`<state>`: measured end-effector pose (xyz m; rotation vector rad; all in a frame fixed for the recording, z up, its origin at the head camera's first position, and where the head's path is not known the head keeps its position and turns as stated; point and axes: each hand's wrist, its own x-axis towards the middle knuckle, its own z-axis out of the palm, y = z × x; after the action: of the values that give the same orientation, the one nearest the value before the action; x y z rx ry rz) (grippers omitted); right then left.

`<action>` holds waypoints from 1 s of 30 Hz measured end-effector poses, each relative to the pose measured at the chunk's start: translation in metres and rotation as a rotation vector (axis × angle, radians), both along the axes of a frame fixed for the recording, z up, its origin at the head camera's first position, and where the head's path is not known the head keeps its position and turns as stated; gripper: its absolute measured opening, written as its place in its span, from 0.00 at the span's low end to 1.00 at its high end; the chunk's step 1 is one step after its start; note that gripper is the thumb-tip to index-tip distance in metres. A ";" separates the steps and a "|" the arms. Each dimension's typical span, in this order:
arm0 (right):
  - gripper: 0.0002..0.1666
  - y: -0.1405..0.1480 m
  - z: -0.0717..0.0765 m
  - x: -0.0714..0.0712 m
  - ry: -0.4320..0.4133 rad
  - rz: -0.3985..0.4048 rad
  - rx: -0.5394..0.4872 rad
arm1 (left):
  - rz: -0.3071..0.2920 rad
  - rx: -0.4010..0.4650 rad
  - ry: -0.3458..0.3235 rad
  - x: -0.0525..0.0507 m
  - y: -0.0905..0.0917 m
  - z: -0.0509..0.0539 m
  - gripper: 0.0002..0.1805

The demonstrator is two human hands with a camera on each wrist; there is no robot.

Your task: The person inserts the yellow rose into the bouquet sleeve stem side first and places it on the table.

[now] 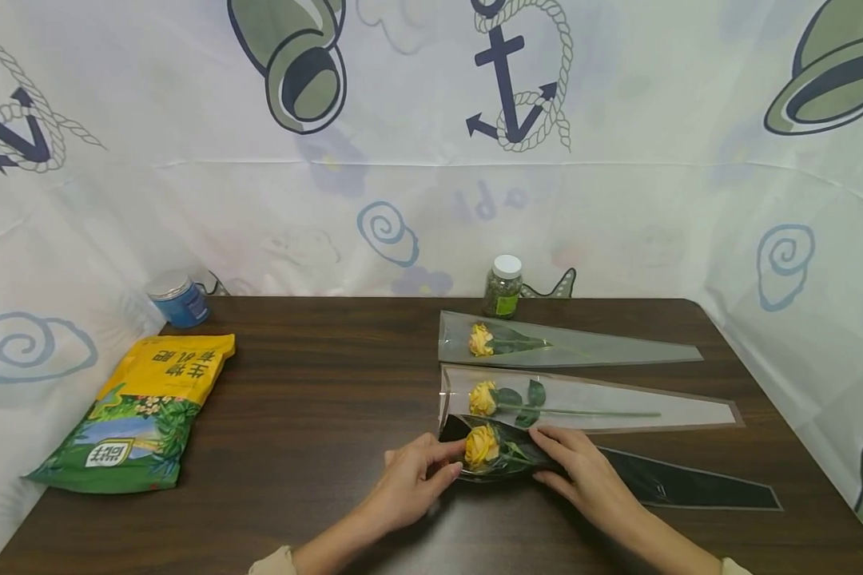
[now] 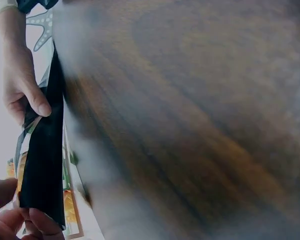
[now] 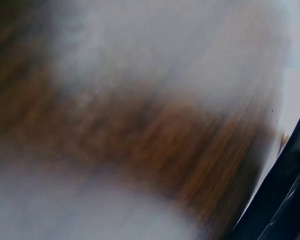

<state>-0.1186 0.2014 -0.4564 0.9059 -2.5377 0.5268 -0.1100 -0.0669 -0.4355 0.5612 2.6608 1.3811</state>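
A yellow rose [image 1: 481,446] lies inside a black-backed flower sleeve [image 1: 690,479], clear on top, near the front of the table. My left hand [image 1: 411,481] pinches the wide end of this sleeve beside the bloom; in the left wrist view, fingers [image 2: 44,225] curl at the black edge. Farther along the sleeve, my right hand [image 1: 590,475] grips it over the stem, thumb and fingers on either side. The black sleeve bulges around the bloom, and its narrow end lies flat to the right. In the right wrist view only fingertips and black film show.
Behind lie two more sleeved yellow roses, one in a white-backed sleeve [image 1: 618,399], one in a clear greyish sleeve [image 1: 618,349]. A white-lidded jar [image 1: 503,287] stands at the back edge. Leftward are a yellow-green bag [image 1: 140,415] and a blue tub [image 1: 180,300] on the dark table [image 1: 316,383].
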 end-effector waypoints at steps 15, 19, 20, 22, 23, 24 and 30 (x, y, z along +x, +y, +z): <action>0.41 -0.002 -0.003 0.001 0.017 0.015 0.008 | 0.091 0.059 -0.036 0.000 -0.002 -0.005 0.15; 0.44 0.000 -0.003 0.003 0.006 0.029 -0.003 | -0.013 0.126 -0.135 0.000 -0.004 -0.004 0.15; 0.44 0.001 -0.004 0.003 0.003 0.034 -0.005 | -0.043 0.148 -0.162 0.000 -0.004 -0.004 0.15; 0.45 0.003 -0.004 0.003 -0.010 0.044 -0.016 | -0.097 0.177 -0.214 -0.001 -0.006 -0.003 0.16; 0.45 0.005 -0.004 0.003 -0.015 0.049 -0.022 | -0.118 0.189 -0.241 -0.002 -0.007 -0.002 0.16; 0.45 0.007 -0.004 0.003 -0.019 0.052 -0.028 | -0.138 0.189 -0.257 -0.002 -0.007 -0.001 0.17; 0.47 0.017 -0.004 0.003 -0.041 0.076 -0.051 | -0.232 0.148 -0.345 -0.004 -0.010 0.002 0.20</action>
<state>-0.1157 0.2183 -0.4606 0.9853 -2.5215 0.6367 -0.1137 -0.0765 -0.4333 0.5654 2.1652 1.4609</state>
